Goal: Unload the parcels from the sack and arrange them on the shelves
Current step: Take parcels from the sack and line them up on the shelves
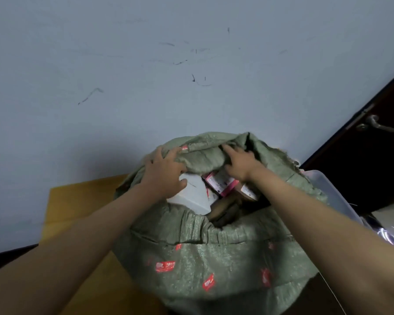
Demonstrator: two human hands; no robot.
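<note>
Fingers of both hands, left (163, 171) & right (238, 162), grip sack (214, 258) rim.

Parcel storeroom, scuffed wall (146, 76), dark door (362, 144)

Both bare forearms reach forward; left hand (164, 171) and right hand (239, 161) curl, fingers gripping (knuckles up).

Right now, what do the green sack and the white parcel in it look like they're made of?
Green sack: likely woven plastic; a faint sheen, fine weave and frayed rim show. White parcel: probably matte cardboard or foam, with flat faces and crisp edges; can't say which.
</note>
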